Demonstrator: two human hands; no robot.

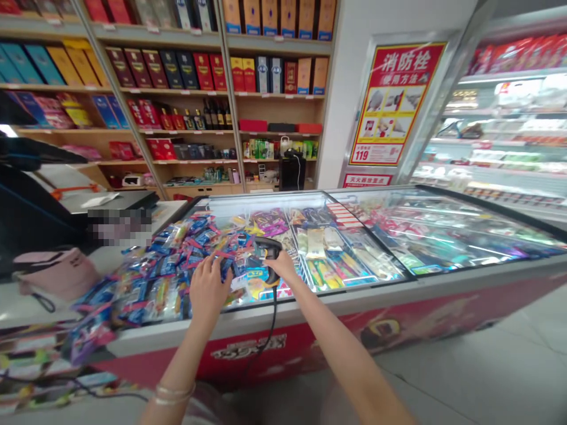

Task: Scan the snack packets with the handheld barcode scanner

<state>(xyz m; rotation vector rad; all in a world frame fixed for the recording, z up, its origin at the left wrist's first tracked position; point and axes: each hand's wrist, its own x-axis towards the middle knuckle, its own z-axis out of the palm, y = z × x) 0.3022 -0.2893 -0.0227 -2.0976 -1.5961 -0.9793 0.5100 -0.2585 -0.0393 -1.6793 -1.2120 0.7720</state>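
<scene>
So it's a shop with pale wooden shelves (305, 46) of boxed bottles at the back, and up front a long chest freezer with a glass top, grey rim and red printed front (385, 292). A big loose heap of shiny blue-and-pink plastic packets (168, 262) covers its left end, spilling past the corner; my guess is the flat top just makes a handy counter.

The right hand (280, 265) is wrapped round the grip of a black-and-grey handheld barcode scanner (269, 245), over the glass at the heap's right edge. Its head points left, presumably so the window faces the packets. The thin black cable (274, 313) drops down the freezer front, which probably keeps it out of the pile.

The left hand (209, 286) is just beside, apart from the right, fingers bent over the near packets. Can't tell if it's actually pinching one, the fingertips are too blurry.
</scene>
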